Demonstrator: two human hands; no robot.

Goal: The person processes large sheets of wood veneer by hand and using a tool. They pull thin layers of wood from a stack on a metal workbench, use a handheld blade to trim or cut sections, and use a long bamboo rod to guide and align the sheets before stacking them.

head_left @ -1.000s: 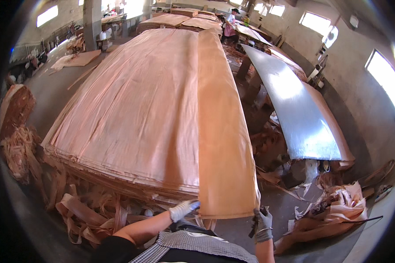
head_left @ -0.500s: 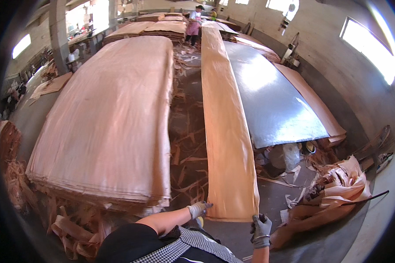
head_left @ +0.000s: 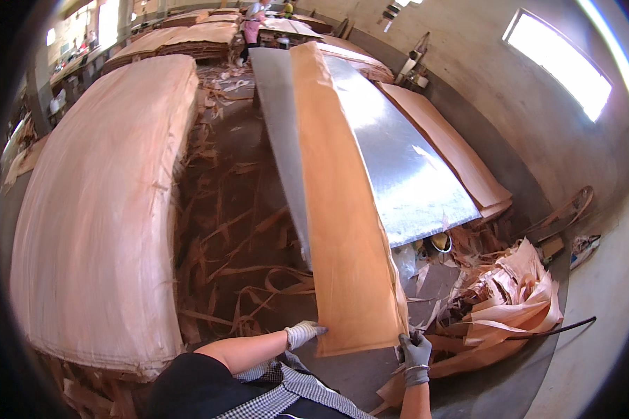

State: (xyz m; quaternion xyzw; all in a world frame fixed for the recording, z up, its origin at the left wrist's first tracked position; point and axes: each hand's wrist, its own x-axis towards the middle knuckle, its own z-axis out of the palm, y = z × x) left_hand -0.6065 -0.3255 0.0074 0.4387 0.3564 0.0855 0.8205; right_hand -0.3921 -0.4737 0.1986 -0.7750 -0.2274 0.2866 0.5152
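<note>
A long, narrow orange-tan wood veneer sheet (head_left: 346, 237) stretches away from me, its far part lying over a shiny metal-topped table (head_left: 419, 185). At its near left corner my left hand (head_left: 305, 334), in a pale glove, is closed on the edge. The near right corner is pinched by my right hand (head_left: 416, 355), in a grey glove. Between them the near end hangs out past the table, fairly flat. Along its right side the sheet's edge looks slightly wavy.
A tall stack of pinkish veneer (head_left: 105, 209) stands at the left. Veneer scraps (head_left: 237, 293) litter the floor between stack and table. A crumpled veneer heap (head_left: 503, 307) with a dark rod (head_left: 559, 328) lies at the right. A person in a pink apron (head_left: 251, 29) stands far off.
The veneer sheet has shifted right onto the metal table, uncovering a strip of metal on its left. Both hands keep their hold, and my view has turned rightward.
</note>
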